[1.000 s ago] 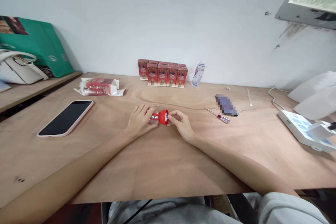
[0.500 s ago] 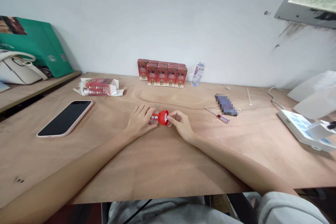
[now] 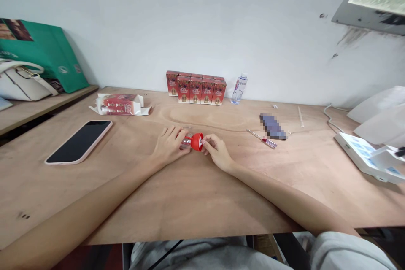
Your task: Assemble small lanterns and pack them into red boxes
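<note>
A small red lantern (image 3: 196, 141) with a clear body lies on its side just above the table, its wide red base facing right. My left hand (image 3: 169, 143) wraps round the clear body and partly hides it. A thin wire handle (image 3: 187, 127) sticks out beyond those fingers. At the base, the bent fingers and thumb of my right hand (image 3: 217, 149) pinch at a white part inside the red rim. Exactly what those fingertips grip is too small to make out.
Red printed boxes (image 3: 196, 90) stand by the wall beside a clear bottle (image 3: 239, 88). An opened carton (image 3: 118, 104) and a phone (image 3: 79, 142) lie left. On the right are a screwdriver (image 3: 268, 142), a blurred dark rectangular item (image 3: 273, 126) and a power strip (image 3: 357, 152).
The fingers of my right hand have shifted very slightly at the lantern's base. Otherwise the hands and the lantern hold nearly the same place.
</note>
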A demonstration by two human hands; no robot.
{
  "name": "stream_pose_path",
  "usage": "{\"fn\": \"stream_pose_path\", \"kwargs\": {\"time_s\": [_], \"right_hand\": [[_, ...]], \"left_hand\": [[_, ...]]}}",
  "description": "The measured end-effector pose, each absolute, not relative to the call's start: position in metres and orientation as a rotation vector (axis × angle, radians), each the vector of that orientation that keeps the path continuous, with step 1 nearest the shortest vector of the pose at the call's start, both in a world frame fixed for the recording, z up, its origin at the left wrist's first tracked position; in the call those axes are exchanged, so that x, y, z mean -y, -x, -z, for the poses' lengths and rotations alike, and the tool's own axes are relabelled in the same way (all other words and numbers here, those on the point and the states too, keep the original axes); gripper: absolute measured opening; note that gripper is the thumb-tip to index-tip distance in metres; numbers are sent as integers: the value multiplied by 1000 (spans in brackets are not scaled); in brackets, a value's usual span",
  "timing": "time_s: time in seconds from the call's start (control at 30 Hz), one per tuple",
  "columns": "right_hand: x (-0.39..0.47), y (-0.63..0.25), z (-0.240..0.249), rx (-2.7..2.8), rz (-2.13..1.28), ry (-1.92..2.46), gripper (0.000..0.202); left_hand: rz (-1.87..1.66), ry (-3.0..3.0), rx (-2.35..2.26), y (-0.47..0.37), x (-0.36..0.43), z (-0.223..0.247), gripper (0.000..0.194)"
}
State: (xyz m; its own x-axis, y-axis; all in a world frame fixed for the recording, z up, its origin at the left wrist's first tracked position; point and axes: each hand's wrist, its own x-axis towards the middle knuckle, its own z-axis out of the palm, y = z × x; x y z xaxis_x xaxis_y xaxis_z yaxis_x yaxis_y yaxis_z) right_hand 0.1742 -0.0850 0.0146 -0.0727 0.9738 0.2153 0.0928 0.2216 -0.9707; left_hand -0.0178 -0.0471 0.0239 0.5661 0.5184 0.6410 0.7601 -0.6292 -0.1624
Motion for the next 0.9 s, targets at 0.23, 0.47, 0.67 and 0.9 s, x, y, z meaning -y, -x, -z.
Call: {"fn": "stream_pose_path", "kwargs": {"time_s": [0.23, 0.47, 0.67, 0.9], "right_hand": [[87, -174, -15, 1471, -940, 1105, 20], [89, -176, -17, 1539, -948, 1067, 20], [86, -175, -15, 1469, -1024, 1075, 22], [80, -176, -8, 1457, -1064, 1070, 29]], "left_hand": [[805, 2342, 999, 17, 47, -23, 29], [846, 2311, 978, 17, 49, -25, 32], [811, 2322, 1015, 18, 48, -25, 33], [812, 2300, 1000, 18, 47, -24, 32]]}}
